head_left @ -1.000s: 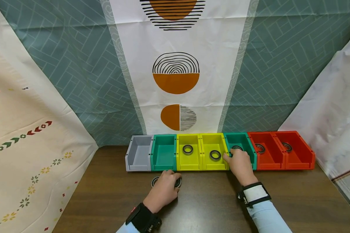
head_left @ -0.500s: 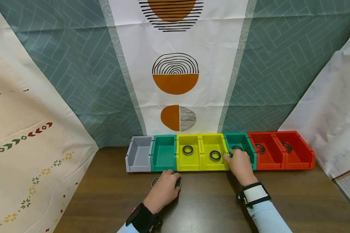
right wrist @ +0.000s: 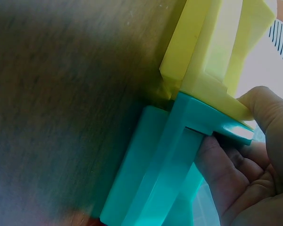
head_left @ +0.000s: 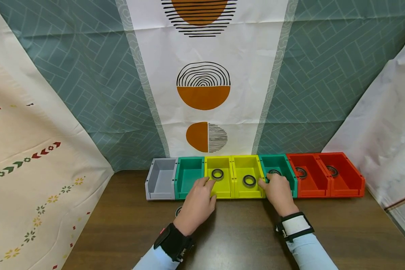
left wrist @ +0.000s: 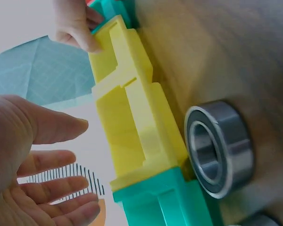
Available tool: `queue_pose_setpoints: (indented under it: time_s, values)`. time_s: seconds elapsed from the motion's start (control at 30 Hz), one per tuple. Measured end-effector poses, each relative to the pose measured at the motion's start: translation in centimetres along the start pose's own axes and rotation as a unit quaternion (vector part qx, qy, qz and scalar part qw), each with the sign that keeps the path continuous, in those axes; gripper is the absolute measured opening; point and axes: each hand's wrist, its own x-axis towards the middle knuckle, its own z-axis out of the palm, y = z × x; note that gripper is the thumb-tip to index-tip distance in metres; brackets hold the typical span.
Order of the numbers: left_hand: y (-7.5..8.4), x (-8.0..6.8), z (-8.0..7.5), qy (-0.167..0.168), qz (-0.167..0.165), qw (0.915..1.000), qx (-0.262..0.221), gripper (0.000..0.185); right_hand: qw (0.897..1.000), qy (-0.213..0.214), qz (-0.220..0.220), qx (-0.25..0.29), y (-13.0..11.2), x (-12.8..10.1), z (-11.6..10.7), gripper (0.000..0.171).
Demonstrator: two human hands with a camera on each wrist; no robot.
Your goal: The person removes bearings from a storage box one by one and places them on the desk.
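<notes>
Seven bins stand in a row along the table's back edge. My left hand hovers over the front wall of the left yellow bin, its fingers straight and the palm empty. A steel bearing lies flat on the table just in front of that bin, and a second one peeks out beside my wrist. My right hand grips the front wall of the right green bin, fingers curled inside it and the thumb by the yellow neighbour.
From the left the bins are grey, green, two yellow, green, and two red. Both yellow bins, the right green one and both red ones each hold one bearing. Patterned cloths hang behind and at both sides.
My left hand has lifted off the two bearings on the table and moved forward to the front of the left yellow bin. The right hand has stayed where it was.
</notes>
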Motion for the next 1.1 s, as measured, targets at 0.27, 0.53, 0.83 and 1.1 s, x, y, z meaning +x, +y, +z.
queue_pose_setpoints:
  time_s: [0.27, 0.53, 0.83, 1.1]
  values:
    - [1.0, 2.6, 1.1, 0.029, -0.001, 0.9996, -0.001, 0.056, 1.0, 0.004, 0.001, -0.001, 0.0, -0.1, 0.1, 0.051]
    - [1.6, 4.6, 2.4, 0.023, -0.006, 0.9996, 0.016, 0.06, 1.0, 0.008, -0.002, -0.002, 0.1, 0.0, 0.3, 0.049]
    - [1.8, 5.8, 3.4, -0.008, -0.008, 0.9991, 0.042, 0.058, 1.0, 0.007, 0.0, 0.0, 0.1, 0.0, 0.4, 0.04]
    - [1.9, 6.6, 4.7, -0.061, -0.034, 0.9973, 0.025, 0.06, 1.0, 0.005, 0.005, 0.0, 0.1, 0.1, 0.4, 0.04]
